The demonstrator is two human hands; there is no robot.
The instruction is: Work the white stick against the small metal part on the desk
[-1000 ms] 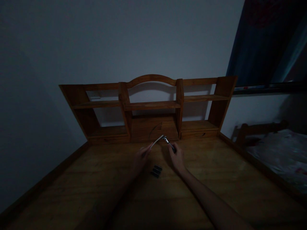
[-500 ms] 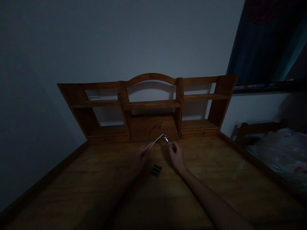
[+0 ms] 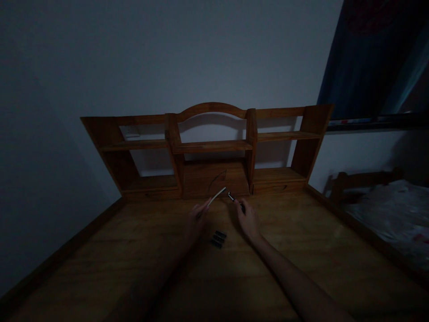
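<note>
The room is dim. My left hand (image 3: 196,220) is closed on a thin pale strip (image 3: 216,196) that points up and to the right. My right hand (image 3: 247,219) is closed on a short dark tool with a shiny metal tip (image 3: 232,197). The strip's end and the metal tip stand a small gap apart above the wooden desk (image 3: 134,268). Between my wrists, three small dark cylinders (image 3: 218,238) lie side by side on the desk.
A wooden shelf unit (image 3: 211,147) with an arched top stands against the wall at the back of the desk. A raised wooden rim (image 3: 60,255) edges the desk on the left and right. A bed with a pale cover (image 3: 389,214) is at the right.
The strip and the metal tip were touching before; now they have come a little apart. Both hands stay almost where they were.
</note>
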